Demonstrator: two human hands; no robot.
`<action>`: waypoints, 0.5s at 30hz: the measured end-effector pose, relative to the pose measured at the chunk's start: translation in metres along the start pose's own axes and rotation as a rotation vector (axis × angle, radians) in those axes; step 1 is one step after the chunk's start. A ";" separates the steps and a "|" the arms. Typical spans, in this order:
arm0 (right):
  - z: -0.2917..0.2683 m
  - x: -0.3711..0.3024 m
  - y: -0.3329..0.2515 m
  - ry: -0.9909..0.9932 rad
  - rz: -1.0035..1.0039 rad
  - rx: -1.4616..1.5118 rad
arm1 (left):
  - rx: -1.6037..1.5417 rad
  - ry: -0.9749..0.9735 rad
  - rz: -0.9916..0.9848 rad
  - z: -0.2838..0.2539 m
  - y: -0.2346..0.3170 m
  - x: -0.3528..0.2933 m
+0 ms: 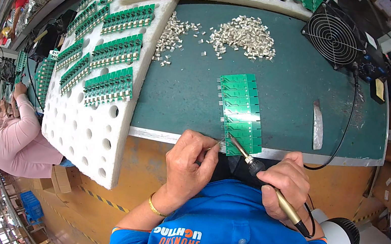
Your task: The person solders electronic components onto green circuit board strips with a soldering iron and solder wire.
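A soldering iron point(267, 184) is gripped in the right hand point(288, 182), the fingers closed around its handle, and its thin tip is brought to the near end of a green circuit board panel point(240, 111). The panel lies lengthwise on the dark green mat point(291, 96), its near end at the metal edge of the bench, between the 2 hands. The left hand point(191, 162) is held just left of the panel's near end, fingers pinched together on a thin strand of solder wire point(213, 148) that is pointed toward the iron's tip. A gold bracelet point(156, 208) is worn on the left wrist.

Farther back on the mat, 2 loose heaps of small metal components point(242, 35) are spread. At the far right, a black fan point(334, 36) is stood on the mat, with a cable running from it toward the near edge. A flat metal strip point(316, 125) is laid to the right of the panel.

On the left, a white foam tray point(86, 135) with round holes is tilted against the bench, and rows of finished green boards point(109, 85) are stuck into it. Farther left, a person in a pink top point(24, 138) is seated at the next station.
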State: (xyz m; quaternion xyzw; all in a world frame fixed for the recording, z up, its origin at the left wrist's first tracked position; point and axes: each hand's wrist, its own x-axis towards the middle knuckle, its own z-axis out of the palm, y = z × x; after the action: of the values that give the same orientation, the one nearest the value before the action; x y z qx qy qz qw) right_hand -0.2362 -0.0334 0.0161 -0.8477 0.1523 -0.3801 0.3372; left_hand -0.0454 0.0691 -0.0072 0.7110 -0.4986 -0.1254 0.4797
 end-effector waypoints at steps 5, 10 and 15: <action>0.000 0.001 0.000 -0.001 -0.002 -0.001 | -0.011 0.012 -0.001 0.001 -0.001 0.001; 0.000 0.002 0.002 -0.001 -0.016 -0.004 | 0.001 0.007 -0.006 0.001 0.001 0.003; 0.000 0.003 0.001 -0.004 -0.013 0.004 | 0.018 0.010 0.011 0.000 0.002 0.004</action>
State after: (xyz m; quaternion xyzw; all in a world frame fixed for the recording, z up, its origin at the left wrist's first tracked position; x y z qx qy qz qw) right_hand -0.2347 -0.0355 0.0171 -0.8488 0.1455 -0.3807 0.3368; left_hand -0.0450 0.0652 -0.0043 0.7131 -0.5013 -0.1147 0.4765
